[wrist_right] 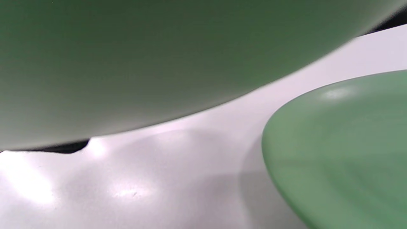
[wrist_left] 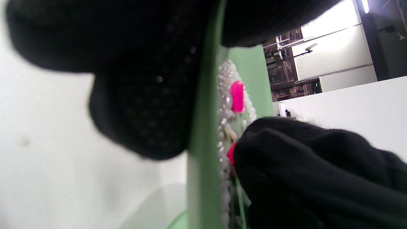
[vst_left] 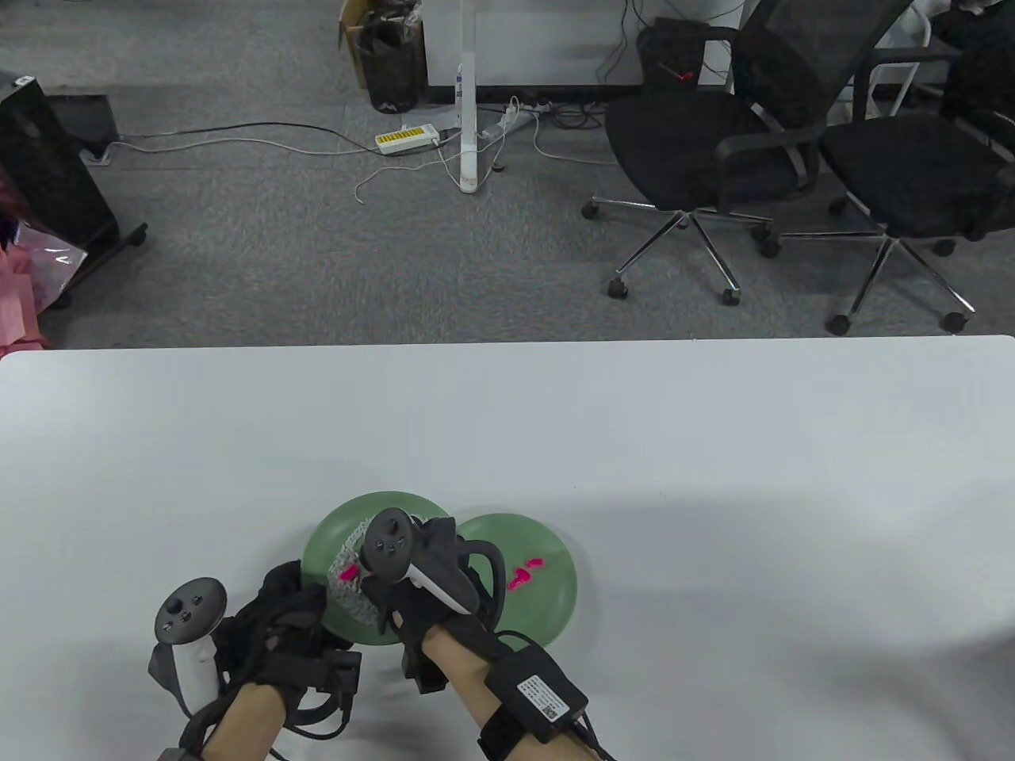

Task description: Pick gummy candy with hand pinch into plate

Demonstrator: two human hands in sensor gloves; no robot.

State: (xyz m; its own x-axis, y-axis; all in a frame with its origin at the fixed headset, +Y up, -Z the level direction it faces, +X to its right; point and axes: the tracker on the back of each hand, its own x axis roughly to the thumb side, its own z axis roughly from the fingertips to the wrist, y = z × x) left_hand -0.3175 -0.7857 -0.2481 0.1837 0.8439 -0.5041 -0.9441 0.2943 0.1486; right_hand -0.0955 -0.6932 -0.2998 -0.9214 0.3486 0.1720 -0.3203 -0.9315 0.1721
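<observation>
Two green plates stand side by side near the table's front edge. The left plate point(vst_left: 396, 507) holds white granules point(vst_left: 353, 547) and pink gummy candies point(wrist_left: 237, 96). The right plate point(vst_left: 547, 614) holds a few pink candies point(vst_left: 523, 575). My left hand point(vst_left: 289, 614) grips the left plate's near rim point(wrist_left: 203, 133). My right hand point(vst_left: 357, 579) reaches down into the left plate. In the left wrist view its gloved fingertips point(wrist_left: 254, 149) close around a pink candy point(wrist_left: 231, 154), which is mostly hidden.
The white table point(vst_left: 714, 476) spreads wide to the right and behind the plates. The right wrist view shows the left plate's outer wall point(wrist_right: 143, 63) close above the table and the right plate's rim point(wrist_right: 286, 143). Office chairs point(vst_left: 714, 143) stand on the floor beyond.
</observation>
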